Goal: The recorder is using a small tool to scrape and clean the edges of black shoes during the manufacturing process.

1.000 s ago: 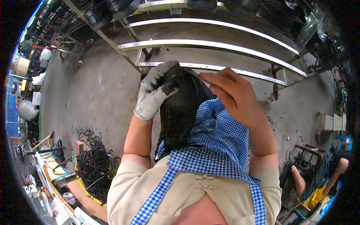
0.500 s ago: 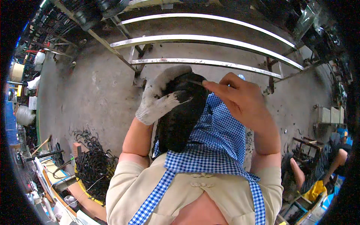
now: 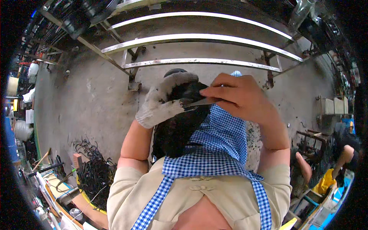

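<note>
Grey-white knit, as a glove (image 3: pixel 147 114), is worn on the left hand (image 3: pixel 163 100), by whose curled fingers a black piece (image 3: pixel 188 91) is gripped near the left edge of the checked apron (image 3: pixel 222 142). A thin grey sliver (image 3: pixel 203 102) has been brought down from the piece's far rim to beside the gloved thumb, so contact seems shifted nearer; whether it is blade or strip cannot be told. Its right end is pinched by the bare right hand (image 3: pixel 239 95). Much of the piece is hidden by the glove, its lower outline lost against dark cloth (image 3: pixel 172 134). Farther out, a reddish brick (image 3: pixel 78 160) and black strips (image 3: pixel 96 168) are seen at left, the floor ahead is crossed by a metal rack (image 3: pixel 207 37), and yellow cloth (image 3: pixel 326 180) is seen by another person's limb (image 3: pixel 303 166) at right.
</note>
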{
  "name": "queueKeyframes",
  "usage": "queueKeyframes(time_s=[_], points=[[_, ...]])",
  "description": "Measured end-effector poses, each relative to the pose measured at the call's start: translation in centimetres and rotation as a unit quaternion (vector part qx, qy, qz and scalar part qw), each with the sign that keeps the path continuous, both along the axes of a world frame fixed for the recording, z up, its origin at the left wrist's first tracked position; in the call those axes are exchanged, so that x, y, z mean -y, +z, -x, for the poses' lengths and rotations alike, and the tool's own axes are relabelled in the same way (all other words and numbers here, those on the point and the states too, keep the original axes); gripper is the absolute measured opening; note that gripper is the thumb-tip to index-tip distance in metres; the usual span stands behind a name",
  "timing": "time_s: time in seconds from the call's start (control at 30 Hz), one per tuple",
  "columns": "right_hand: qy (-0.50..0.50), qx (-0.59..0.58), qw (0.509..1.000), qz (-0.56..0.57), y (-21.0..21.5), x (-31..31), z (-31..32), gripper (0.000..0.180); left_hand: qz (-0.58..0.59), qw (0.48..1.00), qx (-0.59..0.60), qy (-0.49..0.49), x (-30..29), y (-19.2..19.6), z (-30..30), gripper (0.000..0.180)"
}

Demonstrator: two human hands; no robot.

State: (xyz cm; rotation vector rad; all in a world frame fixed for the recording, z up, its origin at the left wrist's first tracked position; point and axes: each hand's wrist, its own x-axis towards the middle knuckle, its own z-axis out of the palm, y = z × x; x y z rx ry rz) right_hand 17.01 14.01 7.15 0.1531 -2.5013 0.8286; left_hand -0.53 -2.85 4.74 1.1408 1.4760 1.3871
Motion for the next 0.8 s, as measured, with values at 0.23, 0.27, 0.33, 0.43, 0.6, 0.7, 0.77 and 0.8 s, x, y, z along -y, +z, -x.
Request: queueKeyframes(time_s=[0.23, 0.27, 0.33, 0.43, 0.6, 0.7, 0.77, 0.8], points=[[0.022, 0.111, 0.970, -0.215, 0.9, -0.2, -1.5, 0.011, -0.016, 0.992, -0.014, -0.128, -1.6, -1.1, -0.9, 0.052], [0.021, 0.113, 0.970, -0.213, 1.1, -0.3, -1.7, 0.011, -0.014, 0.991, -0.012, -0.130, -1.8, -1.1, -1.2, 0.052], [0.070, 0.181, 0.958, -0.212, 1.8, 0.1, -1.7, 0.010, 0.000, 0.987, -0.050, -0.155, -1.8, -0.9, -1.7, 0.051], [0.050, 0.195, 0.951, -0.234, 1.4, 0.7, -1.7, 0.011, 0.016, 0.986, -0.033, -0.163, -2.0, -1.2, -2.2, 0.051], [0.051, 0.168, 0.972, -0.159, -0.8, 0.3, -1.5, 0.021, 0.027, 0.985, -0.008, -0.172, -2.6, -2.2, -2.1, 0.050], [0.057, 0.153, 0.985, -0.056, -2.1, -0.8, -1.2, 0.023, 0.047, 0.986, 0.012, -0.158, -2.4, -1.2, -2.1, 0.051], [0.064, 0.159, 0.985, 0.023, -3.0, -1.2, -1.4, 0.022, 0.055, 0.989, -0.016, -0.137, -2.4, -2.2, -1.9, 0.053], [0.053, 0.153, 0.981, 0.102, -3.5, -1.3, -1.5, 0.022, 0.056, 0.989, -0.016, -0.138, -2.3, -1.8, -1.9, 0.053]])
